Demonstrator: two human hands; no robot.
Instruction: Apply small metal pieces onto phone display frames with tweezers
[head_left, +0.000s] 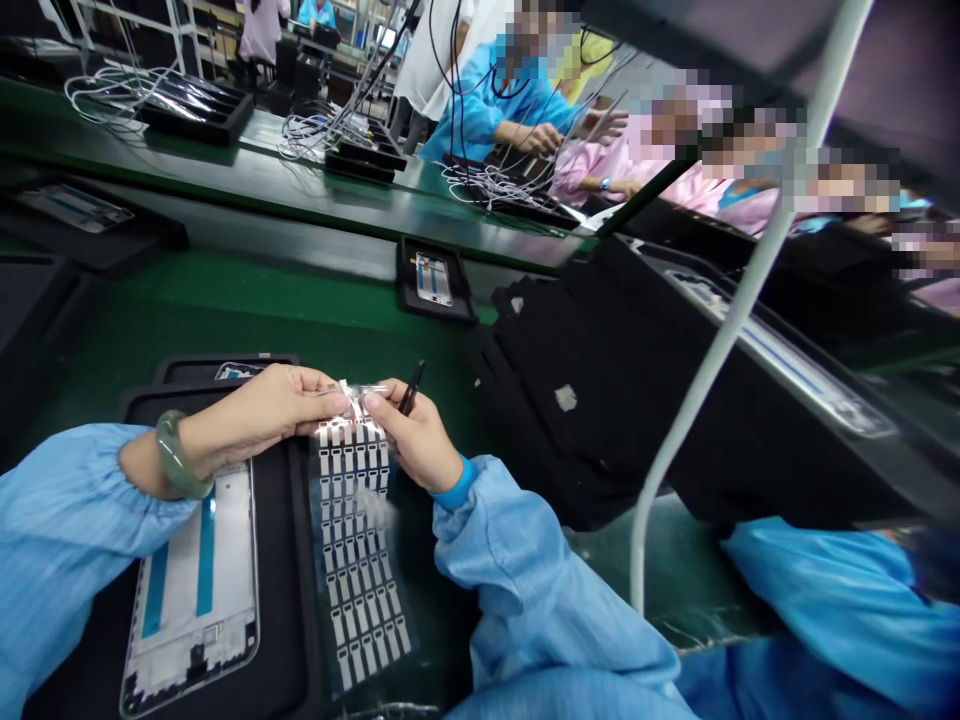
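Both hands pinch the top end of a clear sheet of small white stickers [364, 560], which hangs down in several rows over the green work surface. My left hand [296, 405], with a green bangle at its wrist, grips the sheet's upper left corner. At the upper right, my right hand [420, 430] holds the sheet between thumb and finger. A black pen-like tool [412, 388] also sticks up from that hand. Below my left forearm lies a silver phone frame [232, 570] with blue strips, in a black tray [289, 620].
Stacked black foam trays [570, 400] stand at the right, near a grey hose [697, 380]. A small tray with another phone frame [433, 279] sits farther back. Beyond the conveyor edge [300, 195] are cable bundles [330, 130] and co-workers. A blue sleeve [840, 590] shows at lower right.
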